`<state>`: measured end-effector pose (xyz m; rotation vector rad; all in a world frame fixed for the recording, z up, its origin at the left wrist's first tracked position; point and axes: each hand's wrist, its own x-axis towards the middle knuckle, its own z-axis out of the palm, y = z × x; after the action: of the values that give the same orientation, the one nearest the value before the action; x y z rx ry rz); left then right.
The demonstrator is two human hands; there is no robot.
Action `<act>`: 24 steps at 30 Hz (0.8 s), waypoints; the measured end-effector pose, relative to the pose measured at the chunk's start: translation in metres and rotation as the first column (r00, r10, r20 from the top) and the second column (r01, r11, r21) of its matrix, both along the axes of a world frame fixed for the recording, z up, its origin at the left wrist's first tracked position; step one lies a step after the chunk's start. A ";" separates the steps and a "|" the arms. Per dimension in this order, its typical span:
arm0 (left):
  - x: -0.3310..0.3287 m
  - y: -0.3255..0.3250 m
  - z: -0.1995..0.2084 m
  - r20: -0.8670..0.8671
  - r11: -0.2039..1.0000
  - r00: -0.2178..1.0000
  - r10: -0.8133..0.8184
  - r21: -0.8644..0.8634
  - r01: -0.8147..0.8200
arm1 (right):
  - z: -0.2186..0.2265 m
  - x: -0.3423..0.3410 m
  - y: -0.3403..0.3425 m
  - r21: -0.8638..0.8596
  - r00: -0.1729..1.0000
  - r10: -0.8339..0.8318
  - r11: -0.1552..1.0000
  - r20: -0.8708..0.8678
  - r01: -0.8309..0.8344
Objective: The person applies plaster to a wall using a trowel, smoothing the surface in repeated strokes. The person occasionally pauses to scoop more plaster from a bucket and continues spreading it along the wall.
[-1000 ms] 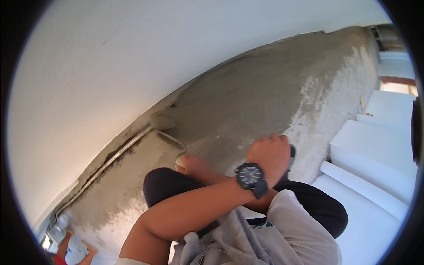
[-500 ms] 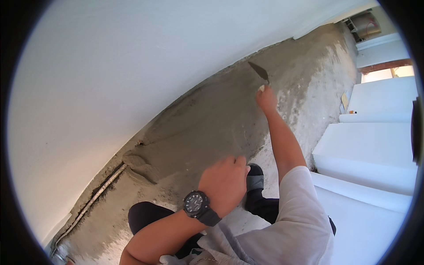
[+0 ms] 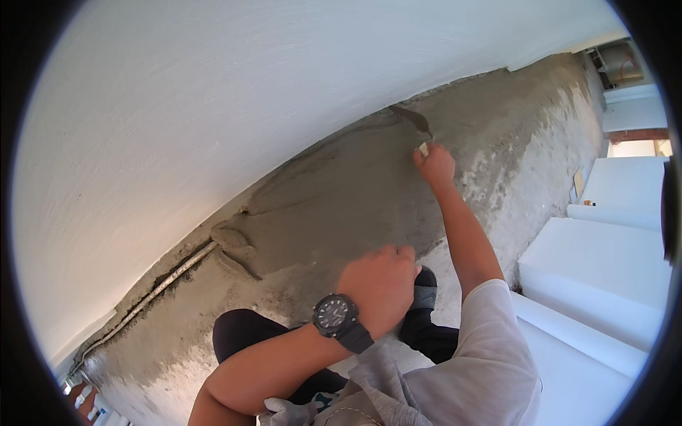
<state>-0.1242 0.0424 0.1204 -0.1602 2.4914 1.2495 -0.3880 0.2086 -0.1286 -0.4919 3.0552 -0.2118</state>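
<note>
My right hand (image 3: 435, 165) grips the pale handle of a pointed trowel (image 3: 414, 121) at arm's length. The dark blade lies low over the grey mortar (image 3: 334, 202), its tip at the foot of the white wall (image 3: 213, 106). My left hand (image 3: 376, 290), with a black watch (image 3: 335, 314) at the wrist, hangs nearer to me with curled fingers. Its palm is turned away, so anything inside it is hidden. A small heap of mortar (image 3: 232, 240) sits by the wall at the end of a thin pipe (image 3: 163, 282).
White steps (image 3: 590, 252) rise along the right side. My sandalled foot (image 3: 424, 287) stands on the floor beside the smoothed mortar. Farther up lies a small yellowish piece (image 3: 578, 182) near the steps. A metal object (image 3: 625, 65) is at the far right corner.
The trowel's blade has turned, and its tip now meets the wall's base. My left hand stays curled. The whole view has shifted, so the floor and steps appear lower and farther right.
</note>
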 end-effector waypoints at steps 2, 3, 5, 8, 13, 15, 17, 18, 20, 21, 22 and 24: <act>0.001 0.001 -0.001 -0.024 1.000 1.000 0.008 0.011 -0.008 | 0.002 0.010 -0.005 0.013 0.999 0.032 0.999 0.019 -0.032; 0.001 0.002 -0.002 -0.039 1.000 0.999 0.013 0.015 -0.013 | 0.004 0.016 -0.008 0.012 0.998 0.055 0.998 0.018 -0.055; 0.002 0.003 -0.004 -0.055 1.000 0.998 0.016 0.013 -0.015 | 0.006 0.027 -0.016 -0.026 0.992 0.124 0.992 -0.004 -0.124; 0.004 0.004 -0.007 -0.058 1.000 0.998 0.019 0.002 -0.019 | 0.008 0.045 -0.031 -0.080 0.971 0.235 0.968 -0.040 -0.238; 0.005 0.003 -0.009 -0.099 0.999 0.994 0.045 -0.008 -0.045 | 0.014 0.065 -0.051 -0.022 0.962 0.268 0.963 0.055 -0.267; 0.006 0.002 -0.007 -0.125 0.998 0.991 0.055 0.005 -0.055 | 0.014 0.072 -0.057 -0.034 0.952 0.302 0.953 0.053 -0.300; 0.007 0.000 -0.005 -0.129 0.997 0.989 0.070 0.021 -0.068 | 0.013 0.079 -0.063 -0.055 0.953 0.301 0.953 0.045 -0.298; 0.007 -0.001 -0.004 -0.122 0.997 0.989 0.079 0.029 -0.076 | 0.013 0.083 -0.065 -0.082 0.955 0.292 0.954 0.040 -0.289; 0.009 -0.002 -0.003 -0.122 0.996 0.989 0.084 0.029 -0.081 | 0.013 0.092 -0.070 -0.108 0.950 0.310 0.946 0.042 -0.304; 0.008 -0.003 -0.002 -0.130 0.996 0.988 0.083 0.023 -0.081 | 0.013 0.097 -0.072 -0.106 0.940 0.339 0.937 0.046 -0.332; 0.009 -0.003 -0.002 -0.139 0.997 0.987 0.082 0.017 -0.080 | 0.014 0.101 -0.075 -0.087 0.938 0.344 0.937 0.053 -0.339; 0.009 -0.004 -0.001 -0.144 0.996 0.986 0.086 0.013 -0.085 | 0.015 0.114 -0.084 -0.103 0.916 0.400 0.913 0.034 -0.395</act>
<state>-0.1156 0.0384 0.1190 -0.1833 2.6277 1.3478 -0.2738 0.1248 -0.1136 -1.0778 2.8174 -0.3451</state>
